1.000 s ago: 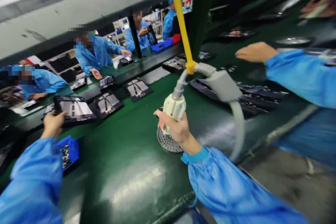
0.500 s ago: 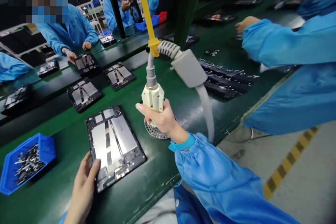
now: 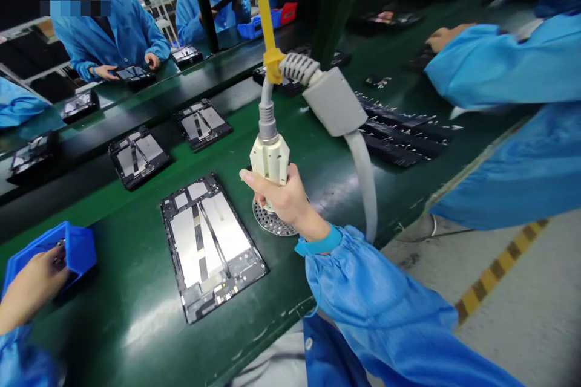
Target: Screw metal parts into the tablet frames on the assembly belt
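Note:
My left hand (image 3: 39, 278) reaches into the blue bin (image 3: 82, 254) at the left, its fingers bent together among small metallic parts; what they pinch, if anything, is hidden. My right hand (image 3: 290, 199) is wrapped round a cream-coloured handheld tool (image 3: 271, 157), which hangs upright from a yellow strap (image 3: 262, 0) and has a grey cable. Beneath the tool lies a round perforated metal disc (image 3: 267, 222). Between my hands, an opened tablet (image 3: 211, 242) rests on the green table (image 3: 149, 320), its silver battery area and ribbon cables facing up. Neither hand touches it.
Behind lie more opened tablets (image 3: 140, 158) (image 3: 203, 124). A grey box on the cable (image 3: 336, 101) hangs right of the tool. Several dark strips (image 3: 394, 139) lie farther right, near a co-worker's blue sleeve (image 3: 490, 66). Another co-worker (image 3: 113, 30) handles a tablet across the line.
My left hand has let go of the tablet's left edge and moved left into the blue bin. My right hand keeps its grip on the tool.

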The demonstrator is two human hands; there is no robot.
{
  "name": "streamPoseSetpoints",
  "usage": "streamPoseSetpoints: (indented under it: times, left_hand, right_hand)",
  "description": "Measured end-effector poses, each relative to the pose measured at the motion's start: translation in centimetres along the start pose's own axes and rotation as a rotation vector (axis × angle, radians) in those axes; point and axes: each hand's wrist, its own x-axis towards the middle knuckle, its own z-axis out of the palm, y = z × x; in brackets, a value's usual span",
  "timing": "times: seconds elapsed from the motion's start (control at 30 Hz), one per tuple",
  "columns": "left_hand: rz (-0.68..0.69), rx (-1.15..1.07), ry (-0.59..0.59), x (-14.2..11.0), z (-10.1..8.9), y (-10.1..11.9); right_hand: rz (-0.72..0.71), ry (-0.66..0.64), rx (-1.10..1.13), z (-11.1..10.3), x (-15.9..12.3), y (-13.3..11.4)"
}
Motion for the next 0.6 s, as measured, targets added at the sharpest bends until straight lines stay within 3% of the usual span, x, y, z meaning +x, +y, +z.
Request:
streamPoseSetpoints:
  times: [0.07, 0.13, 0.37, 0.6]
  left_hand:
    - [-0.052, 0.043, -0.032, 0.1, -0.3, 1.6]
    - [-0.129, 0.082, 0.011, 0.0, -0.5, 2.5]
    - [-0.286, 0.03, 0.176, -0.9, -0.4, 1.9]
    - [-0.388, -0.067, 0.245, -3.2, -0.8, 2.9]
  right_hand:
    - [0.007, -0.001, -0.004, 0.0, -0.1, 0.0]
    - [0.014, 0.007, -0.017, 0.0, -0.2, 0.0]
    - [0.023, 0.043, -0.066, 0.3, -0.4, 0.0]
    - [-0.031, 0.073, -0.105, 0.4, -0.5, 0.5]
